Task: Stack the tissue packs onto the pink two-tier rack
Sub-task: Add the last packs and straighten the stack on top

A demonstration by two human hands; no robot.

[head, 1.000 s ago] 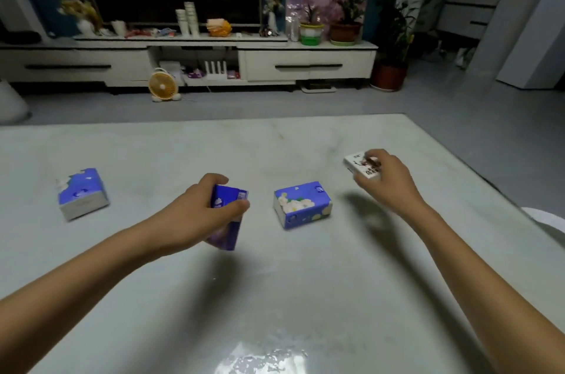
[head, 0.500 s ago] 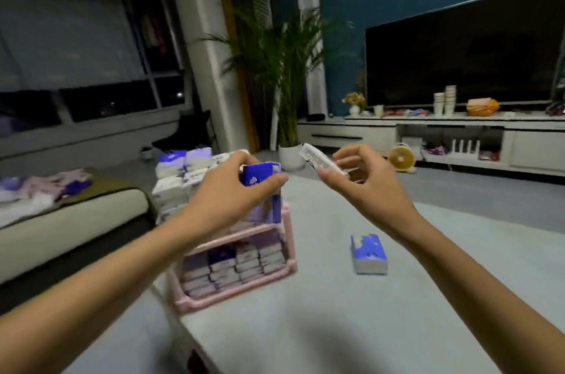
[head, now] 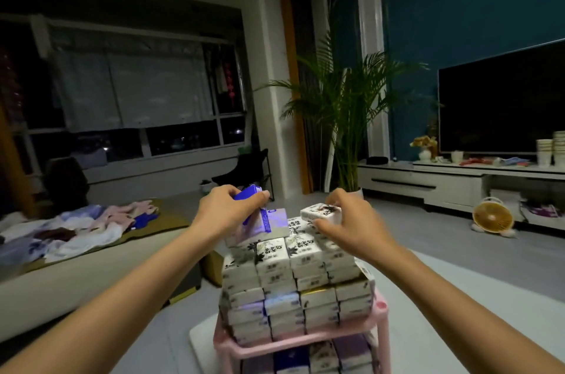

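- Far behind the pink rack (head: 290,341), to its right, a dark television (head: 501,98) hangs on the blue wall.
- Left of the rack runs a long pale couch (head: 76,276) strewn with clothes (head: 76,227).
- Straight behind the rack stands a tall palm plant (head: 345,104).
- The rack itself sits at the table's near corner, both tiers packed full.
- On its upper tier the tissue packs (head: 290,282) are piled in several layers, well above the rim.
- Off to the rack's right, a small round fan (head: 492,216) rests on the floor.
- Over the pile's top left, the left hand (head: 226,211) grips a blue pack (head: 248,192), fingers and thumb curled round it, the pack tilted.
- Over the top right, the right hand (head: 351,227) pinches a white pack (head: 321,210) between thumb and fingers, right at the top layer; whether it touches the pile, I cannot tell.
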